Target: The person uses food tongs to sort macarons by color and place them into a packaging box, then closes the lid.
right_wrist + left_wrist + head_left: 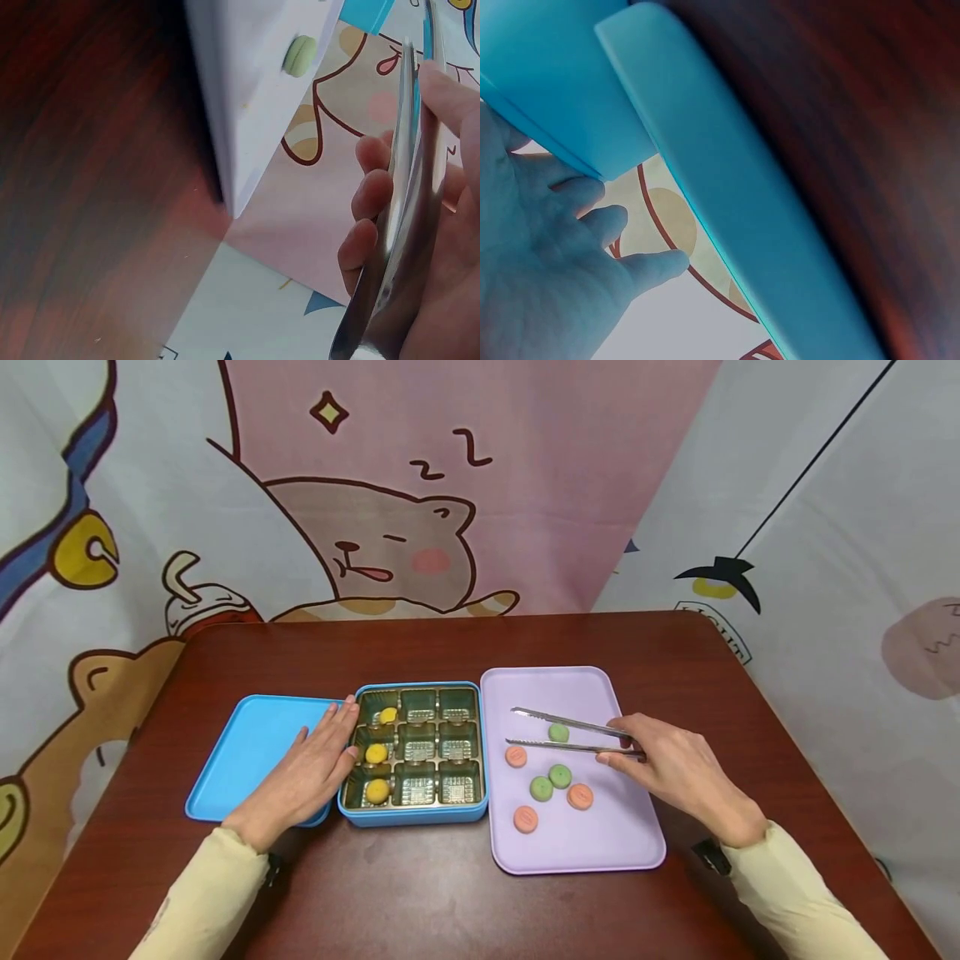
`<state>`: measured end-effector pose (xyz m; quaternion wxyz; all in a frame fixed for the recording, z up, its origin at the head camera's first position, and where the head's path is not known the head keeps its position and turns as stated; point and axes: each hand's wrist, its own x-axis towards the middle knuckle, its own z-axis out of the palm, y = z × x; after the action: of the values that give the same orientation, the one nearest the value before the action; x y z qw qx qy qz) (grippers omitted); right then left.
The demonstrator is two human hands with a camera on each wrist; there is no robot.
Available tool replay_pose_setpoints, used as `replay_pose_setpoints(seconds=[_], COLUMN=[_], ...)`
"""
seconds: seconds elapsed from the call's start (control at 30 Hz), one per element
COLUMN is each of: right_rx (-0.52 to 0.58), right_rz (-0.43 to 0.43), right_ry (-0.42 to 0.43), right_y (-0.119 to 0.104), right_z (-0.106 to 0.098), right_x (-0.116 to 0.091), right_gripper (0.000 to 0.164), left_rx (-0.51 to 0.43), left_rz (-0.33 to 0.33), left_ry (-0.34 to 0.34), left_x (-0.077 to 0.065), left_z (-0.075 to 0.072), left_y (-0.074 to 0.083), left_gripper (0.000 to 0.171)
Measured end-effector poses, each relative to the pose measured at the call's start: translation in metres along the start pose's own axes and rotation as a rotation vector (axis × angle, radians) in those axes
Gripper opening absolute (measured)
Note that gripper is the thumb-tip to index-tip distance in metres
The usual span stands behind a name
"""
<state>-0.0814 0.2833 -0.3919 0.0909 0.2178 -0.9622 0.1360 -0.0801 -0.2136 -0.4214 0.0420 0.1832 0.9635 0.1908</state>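
My left hand rests with straight fingers against the left side of a blue box. A gold divided insert lines the box; its left column holds three round yellow pieces. With my right hand I hold metal tongs over a lilac tray. The tongs' arms are spread, nothing pinched between their tips. On the tray lie three green macaron-like pieces and three orange ones. The right wrist view shows fingers wrapped around the tongs and one green piece.
A blue lid lies left of the box, partly under my left hand and forearm. Box and tray stand side by side on a dark brown table. Behind the table hangs a printed cartoon cloth.
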Motion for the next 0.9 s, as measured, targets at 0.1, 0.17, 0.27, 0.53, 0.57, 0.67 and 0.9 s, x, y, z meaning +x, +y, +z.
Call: replay_pose_setpoints(seconds=[0.1,0.17,0.27,0.53,0.57,0.67,0.9], right_rx=[-0.002,-0.008,-0.018,-0.033,-0.035,-0.038,-0.062], right_rz=[-0.003,-0.011,-0.023,-0.033,-0.035,-0.044,-0.052], right_ry=[-0.022,-0.027,-0.040,-0.077,-0.079,-0.093,-0.102], right_y=[0.002,0.004,0.006,0.009,0.009,0.008,0.008], right_z=[0.000,0.000,0.001,0.006,0.008,0.011,0.013], right_x=[-0.001,-0.002,-0.004,-0.005,-0.005,-0.005,-0.004], right_gripper=[0.043,0.042,0.042,0.043,0.043,0.044,0.047], left_rx=[-0.002,-0.006,-0.008,-0.017,-0.017,-0.014,-0.016], left_rz=[0.003,0.005,0.010,0.004,0.004,0.005,0.004], left_ry=[0.002,0.001,-0.003,-0.006,-0.006,-0.005,-0.004], left_x=[0.000,0.000,0.000,0.000,0.000,0.000,0.000], left_z=[0.000,0.000,0.000,0.000,0.000,0.000,0.000], left_y=[0.000,-0.001,-0.001,-0.001,-0.001,-0.001,-0.001], left_gripper=[0.064,0.064,0.063,0.064,0.064,0.064,0.064])
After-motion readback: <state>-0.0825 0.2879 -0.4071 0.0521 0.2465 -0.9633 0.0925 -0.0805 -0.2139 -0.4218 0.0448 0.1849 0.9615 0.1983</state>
